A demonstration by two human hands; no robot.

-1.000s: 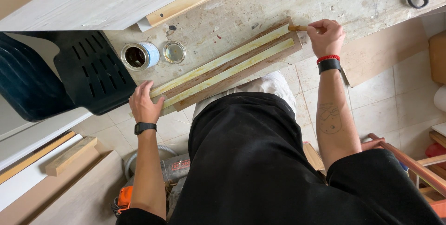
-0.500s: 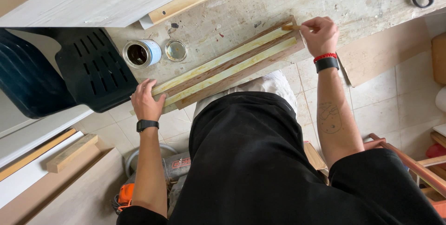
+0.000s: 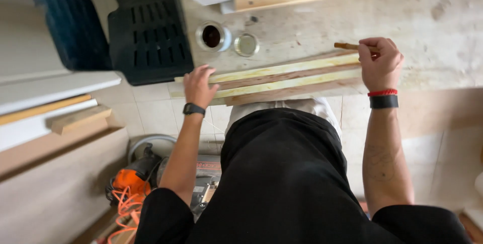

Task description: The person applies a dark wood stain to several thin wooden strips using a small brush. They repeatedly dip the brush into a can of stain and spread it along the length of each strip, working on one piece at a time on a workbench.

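While the left hand (image 3: 198, 87) stays pressed flat on the wooden strips (image 3: 282, 79), the right hand (image 3: 381, 63) has lifted its pinched brush (image 3: 347, 46) off their 3 o'clock end — strips lie along the table (image 3: 427, 27) edge.

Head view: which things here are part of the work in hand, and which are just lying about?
In use: wooden strips under the left hand; brush handle in the right hand; open tin; its lid.

Lying about: black crate; orange cord; wood offcut.
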